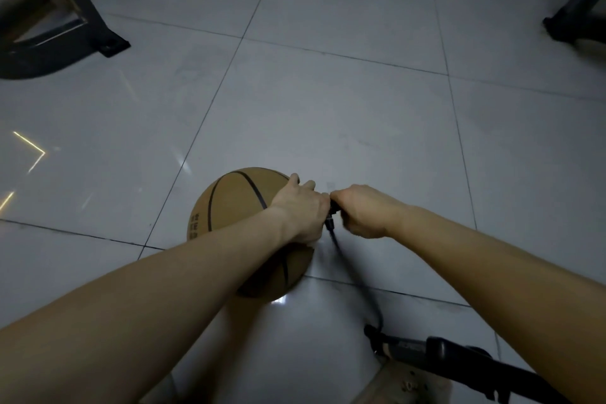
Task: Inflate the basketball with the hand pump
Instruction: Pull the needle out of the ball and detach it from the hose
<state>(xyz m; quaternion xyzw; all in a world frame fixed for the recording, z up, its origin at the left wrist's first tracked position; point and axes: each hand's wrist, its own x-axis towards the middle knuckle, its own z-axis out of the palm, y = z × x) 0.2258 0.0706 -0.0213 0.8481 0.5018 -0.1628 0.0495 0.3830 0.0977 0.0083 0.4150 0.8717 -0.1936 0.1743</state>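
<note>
A tan basketball (234, 207) with black seams rests on the tiled floor. My left hand (300, 210) lies over its upper right side, fingers curved on the ball. My right hand (364, 210) grips the black nozzle end of the pump hose (331, 223) right at the ball's right edge, touching my left hand. The hose runs down and right to the hand pump (436, 349), which lies on the floor near the bottom right. The ball's valve is hidden by my hands.
Dark furniture legs (101, 33) stand at the upper left, another black foot (567, 26) at the upper right. A shoe (403, 384) shows at the bottom edge by the pump. Grey floor tiles (328, 108) stretch beyond the ball.
</note>
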